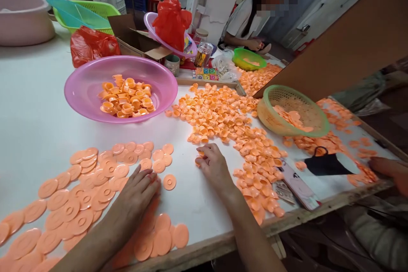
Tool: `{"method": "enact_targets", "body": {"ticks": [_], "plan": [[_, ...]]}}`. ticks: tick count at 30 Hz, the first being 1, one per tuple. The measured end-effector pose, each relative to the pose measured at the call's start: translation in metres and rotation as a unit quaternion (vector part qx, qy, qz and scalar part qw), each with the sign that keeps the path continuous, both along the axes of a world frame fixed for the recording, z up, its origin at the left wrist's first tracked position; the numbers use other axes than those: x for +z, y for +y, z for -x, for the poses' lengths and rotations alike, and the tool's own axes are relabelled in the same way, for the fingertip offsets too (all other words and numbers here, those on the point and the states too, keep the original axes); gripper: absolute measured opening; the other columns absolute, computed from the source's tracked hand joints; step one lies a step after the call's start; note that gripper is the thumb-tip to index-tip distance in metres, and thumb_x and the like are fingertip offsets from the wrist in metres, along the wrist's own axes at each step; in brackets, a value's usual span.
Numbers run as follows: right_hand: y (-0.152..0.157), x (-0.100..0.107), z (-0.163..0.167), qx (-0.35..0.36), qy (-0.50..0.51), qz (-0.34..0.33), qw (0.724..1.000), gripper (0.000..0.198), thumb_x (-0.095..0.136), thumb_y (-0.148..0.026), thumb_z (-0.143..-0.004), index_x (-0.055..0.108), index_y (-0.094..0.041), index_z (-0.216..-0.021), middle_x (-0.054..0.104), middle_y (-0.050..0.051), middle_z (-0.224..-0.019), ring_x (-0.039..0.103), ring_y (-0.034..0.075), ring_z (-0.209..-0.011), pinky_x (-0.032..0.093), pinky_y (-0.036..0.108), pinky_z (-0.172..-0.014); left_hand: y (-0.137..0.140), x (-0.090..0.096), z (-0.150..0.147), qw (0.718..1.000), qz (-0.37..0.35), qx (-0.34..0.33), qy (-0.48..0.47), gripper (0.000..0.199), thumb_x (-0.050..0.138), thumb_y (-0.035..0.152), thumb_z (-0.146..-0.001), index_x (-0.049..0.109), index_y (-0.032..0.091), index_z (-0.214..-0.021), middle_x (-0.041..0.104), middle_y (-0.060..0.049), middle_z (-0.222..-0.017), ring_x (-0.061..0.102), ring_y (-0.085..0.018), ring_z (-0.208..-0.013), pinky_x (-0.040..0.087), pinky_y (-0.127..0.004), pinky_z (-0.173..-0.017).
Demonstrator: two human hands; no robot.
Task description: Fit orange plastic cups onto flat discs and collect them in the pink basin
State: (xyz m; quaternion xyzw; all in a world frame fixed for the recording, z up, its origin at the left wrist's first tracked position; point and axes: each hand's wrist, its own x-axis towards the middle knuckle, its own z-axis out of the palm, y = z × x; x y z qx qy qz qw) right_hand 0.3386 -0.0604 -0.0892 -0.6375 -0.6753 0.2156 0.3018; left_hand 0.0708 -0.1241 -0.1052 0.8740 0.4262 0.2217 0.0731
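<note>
Flat orange plastic saucers (79, 199), each with a ring in the middle, lie overlapping across the left of the table. My left hand (137, 195) rests palm down on some of them, fingers stretched out, beside a single saucer (169, 182). My right hand (213, 165) is closed, thumb and fingers pinching a small orange toy cup (199, 160) just above the table; the fingers partly cover it. Beyond and right of that hand spreads a heap of similar toy cups (216, 110). A pink basin (76, 89) behind my left hand holds cups sitting in saucers.
A green-rimmed basket (270, 114) with orange pieces stands at right, near a black face mask (321, 164) and a phone (299, 185). Behind are a cardboard box (127, 46) and red bags (92, 46). Across the table a person (242, 21) works; another person's hand (387, 168) shows at right.
</note>
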Motion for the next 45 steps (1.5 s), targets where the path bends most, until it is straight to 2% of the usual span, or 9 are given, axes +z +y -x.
{"method": "enact_targets", "body": {"ticks": [4,9,16,21,26,30,40,43,45], "plan": [[-0.003,0.004,-0.005,-0.014,0.013,0.007,1.0,0.021,0.057,-0.015,-0.08,0.069,-0.02,-0.096,0.058,0.003,-0.096,0.059,0.011,-0.063,0.052,0.026,-0.063,0.014,0.011,-0.022,0.996,0.083,0.031,-0.009,0.017,0.051,0.015,-0.09,0.066,0.021,-0.089,0.065,-0.005,-0.092,0.055,-0.021,-0.088,0.039,-0.039,-0.079],[-0.018,0.011,0.003,-0.009,-0.028,-0.001,1.0,0.024,0.051,-0.01,-0.08,0.072,-0.022,-0.078,0.063,0.002,-0.079,0.062,0.015,-0.072,0.047,0.025,-0.067,0.021,0.012,-0.03,0.99,0.129,0.047,-0.034,0.01,0.065,0.019,-0.081,0.067,0.023,-0.09,0.063,-0.002,-0.09,0.052,-0.02,-0.088,0.03,-0.039,-0.08],[-0.047,0.002,0.056,-0.009,0.197,0.219,0.955,0.009,0.057,-0.019,-0.075,0.063,-0.019,-0.069,0.057,-0.005,-0.052,0.05,0.011,-0.045,0.038,0.021,-0.046,0.024,-0.001,-0.031,0.982,0.166,0.046,-0.075,0.01,0.065,0.021,-0.086,0.068,0.021,-0.077,0.06,-0.001,-0.079,0.05,-0.018,-0.083,0.026,-0.038,-0.077],[-0.045,0.001,0.079,-0.03,0.151,0.19,0.97,0.015,0.056,-0.019,-0.075,0.054,-0.02,-0.06,0.055,-0.004,-0.053,0.049,0.012,-0.051,0.037,0.021,-0.048,0.025,0.009,-0.029,0.973,0.199,0.043,-0.106,0.014,0.063,0.024,-0.087,0.069,0.02,-0.076,0.062,-0.002,-0.076,0.052,-0.019,-0.083,0.028,-0.039,-0.078],[-0.045,0.006,0.08,-0.006,0.11,0.179,0.978,0.015,0.051,-0.019,-0.078,0.052,-0.02,-0.062,0.059,-0.002,-0.058,0.053,0.013,-0.055,0.039,0.022,-0.053,0.032,0.03,-0.032,0.929,0.334,0.075,-0.143,0.016,0.054,0.017,-0.083,0.069,0.02,-0.08,0.067,-0.002,-0.075,0.056,-0.017,-0.074,0.034,-0.033,-0.07],[-0.046,0.005,0.079,-0.001,0.085,0.179,0.98,0.016,0.05,-0.019,-0.08,0.049,-0.021,-0.064,0.059,-0.002,-0.06,0.053,0.013,-0.056,0.038,0.023,-0.053,0.037,0.024,-0.043,0.887,0.415,0.134,-0.156,0.017,0.05,0.018,-0.08,0.059,0.017,-0.065,0.06,0.0,-0.062,0.051,-0.014,-0.059,0.03,-0.026,-0.055],[-0.049,0.003,0.086,-0.01,0.142,0.181,0.973,0.018,0.05,-0.027,-0.084,0.056,-0.02,-0.068,0.062,0.0,-0.061,0.056,0.014,-0.054,0.043,0.024,-0.053,0.021,0.005,-0.046,0.912,0.33,0.135,-0.203,0.017,0.048,0.017,-0.082,0.056,0.017,-0.067,0.059,0.0,-0.068,0.052,-0.013,-0.062,0.035,-0.024,-0.056],[-0.038,0.013,0.062,0.025,0.163,0.212,0.963,0.022,0.052,-0.033,-0.083,0.066,-0.019,-0.076,0.062,0.001,-0.059,0.054,0.015,-0.049,0.043,0.026,-0.049,0.036,0.028,-0.034,0.925,0.274,0.134,-0.225,0.02,0.048,0.014,-0.081,0.06,0.017,-0.065,0.058,0.001,-0.06,0.052,-0.011,-0.057,0.036,-0.023,-0.054],[-0.022,0.019,0.035,-0.04,0.114,0.105,0.987,0.025,0.054,-0.037,-0.083,0.07,-0.018,-0.084,0.067,0.004,-0.071,0.057,0.016,-0.056,0.048,0.029,-0.057,0.061,0.059,-0.013,0.928,0.193,0.166,-0.272,0.02,0.05,0.017,-0.083,0.063,0.017,-0.068,0.059,0.002,-0.06,0.053,-0.01,-0.056,0.04,-0.023,-0.055]]}}
